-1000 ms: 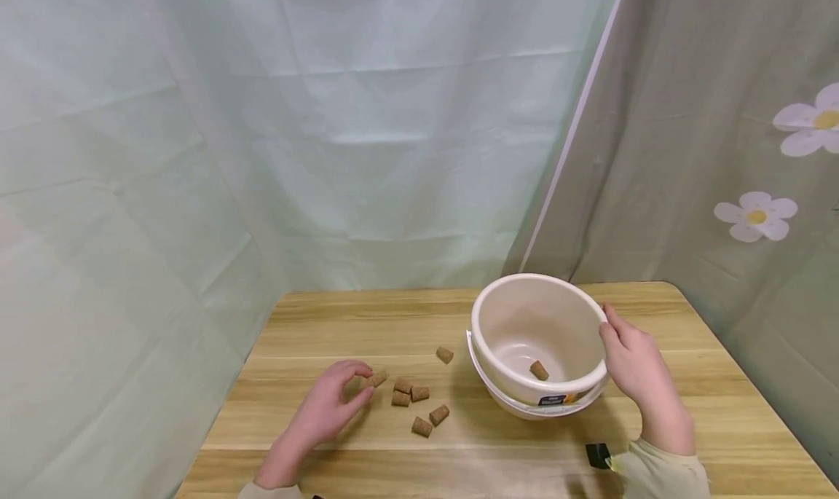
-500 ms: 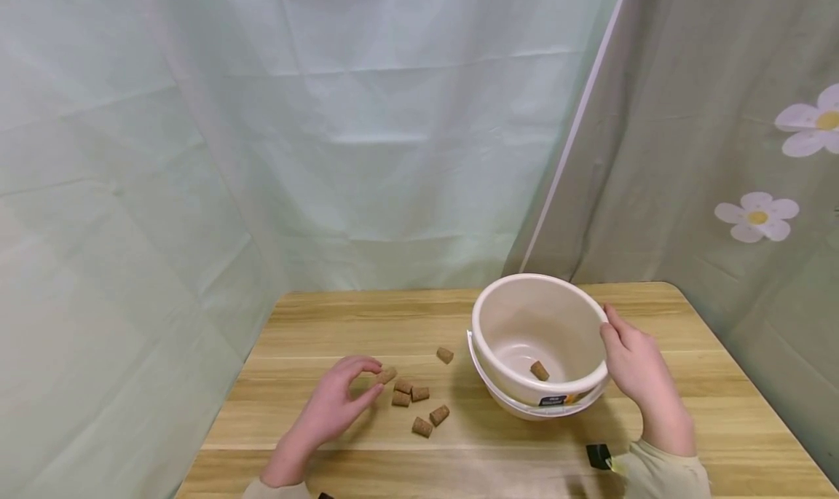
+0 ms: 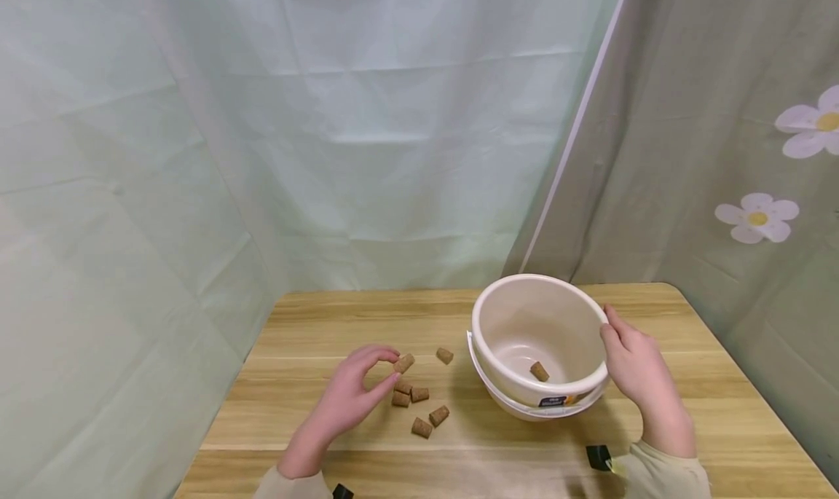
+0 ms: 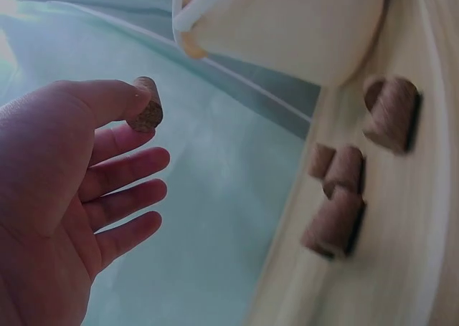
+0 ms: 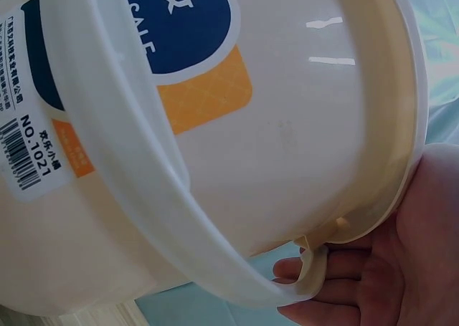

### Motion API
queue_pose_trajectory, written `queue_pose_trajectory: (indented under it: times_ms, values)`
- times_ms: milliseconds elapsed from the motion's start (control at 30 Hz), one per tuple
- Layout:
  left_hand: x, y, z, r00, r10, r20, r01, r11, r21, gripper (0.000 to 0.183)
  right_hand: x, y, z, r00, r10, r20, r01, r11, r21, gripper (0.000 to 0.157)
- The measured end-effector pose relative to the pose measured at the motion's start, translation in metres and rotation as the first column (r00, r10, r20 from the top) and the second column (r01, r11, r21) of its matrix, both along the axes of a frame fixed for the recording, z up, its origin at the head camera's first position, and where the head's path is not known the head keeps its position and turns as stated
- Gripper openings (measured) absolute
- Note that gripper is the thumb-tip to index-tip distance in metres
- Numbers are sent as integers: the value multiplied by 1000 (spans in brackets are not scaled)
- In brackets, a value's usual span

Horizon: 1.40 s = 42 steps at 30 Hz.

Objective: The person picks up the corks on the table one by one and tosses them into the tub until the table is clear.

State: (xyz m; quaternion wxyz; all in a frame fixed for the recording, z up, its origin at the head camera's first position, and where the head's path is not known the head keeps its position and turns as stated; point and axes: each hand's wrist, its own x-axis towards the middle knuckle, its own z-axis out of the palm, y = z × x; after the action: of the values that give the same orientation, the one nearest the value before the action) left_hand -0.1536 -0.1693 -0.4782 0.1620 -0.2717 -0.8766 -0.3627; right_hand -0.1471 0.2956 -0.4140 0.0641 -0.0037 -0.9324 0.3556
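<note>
A cork (image 3: 404,363) is pinched between the thumb and index finger of my left hand (image 3: 350,397), raised off the table. In the left wrist view the cork (image 4: 147,104) shows at the thumb tip, the other fingers spread below it. My right hand (image 3: 639,364) grips the rim of a cream plastic bucket (image 3: 493,364) on its right side. One cork (image 3: 540,371) lies inside on the bucket floor. The bucket's white handle (image 5: 179,211) hangs down across its labelled side, seen from the right wrist.
Several loose corks (image 3: 420,394) lie on the wooden table (image 3: 341,317) between the left hand and the bucket. One cork (image 3: 444,355) sits farther back, nearer the bucket. Pale curtains (image 3: 393,156) hang behind the table and along its sides.
My left hand has lifted the cork from the table and carried it right and slightly away from me. The right hand and bucket have stayed in place.
</note>
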Motion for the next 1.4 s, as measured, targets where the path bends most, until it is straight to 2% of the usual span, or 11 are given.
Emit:
queue_pose_trajectory:
  times_ms: [100, 567, 933, 1167, 1400]
  values:
    - [-2, 9, 4, 1000, -22, -20, 22, 1000, 10, 24, 0, 0, -1, 1000, -3, -3, 3, 1000, -1, 65]
    - [-5, 43, 22, 995, -99, -26, 101, 989, 104, 24, 1, -1, 0, 1000, -4, -21, 3, 1000, -16, 65]
    - [-3, 54, 28, 995, -105, 1, 104, 986, 132, 22, 0, -2, 1, 1000, -3, -24, 2, 1000, -20, 66]
    - [-4, 58, 30, 992, -121, -19, 122, 984, 132, 22, 1, -2, 2, 1000, -4, -19, 4, 1000, -20, 66]
    - [-8, 66, 39, 989, -141, -54, 147, 982, 122, 22, 1, -3, 1, 1000, -1, -14, 0, 1000, -19, 66]
